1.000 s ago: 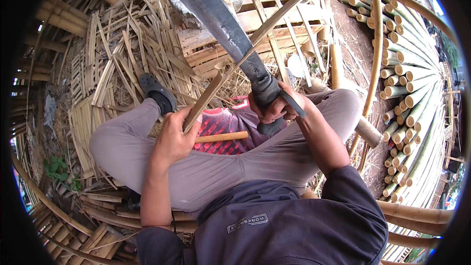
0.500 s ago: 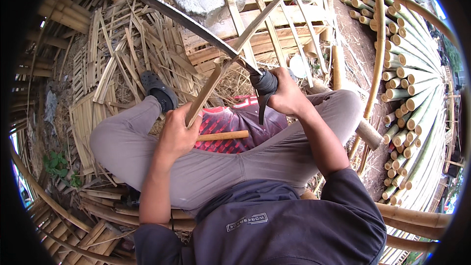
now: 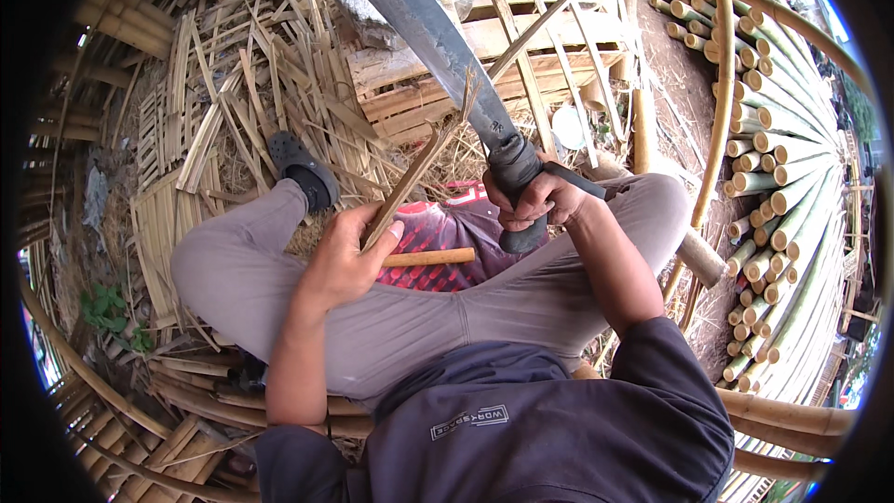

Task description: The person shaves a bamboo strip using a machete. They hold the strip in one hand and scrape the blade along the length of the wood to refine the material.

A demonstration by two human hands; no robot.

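Bamboo strip slanted up over my lap, clamped in my left fingers; my right fingers were wrapped round the machete by its handle. Splintering showed alongside: partway split, I judged; whether the far length had parted, I couldn't tell.

One left hand and one right hand make two, with one big knife and one split strip; whether the length of wood past the knife is part of that strip or a second cannot be told. There is one short stick, one patterned cloth, one shirt, one pair of trousers, one shoe, one stone and one clump of leaves. The stacked poles number several dozen, overlapping too much for exact counting, and the loose slats are also too many to count
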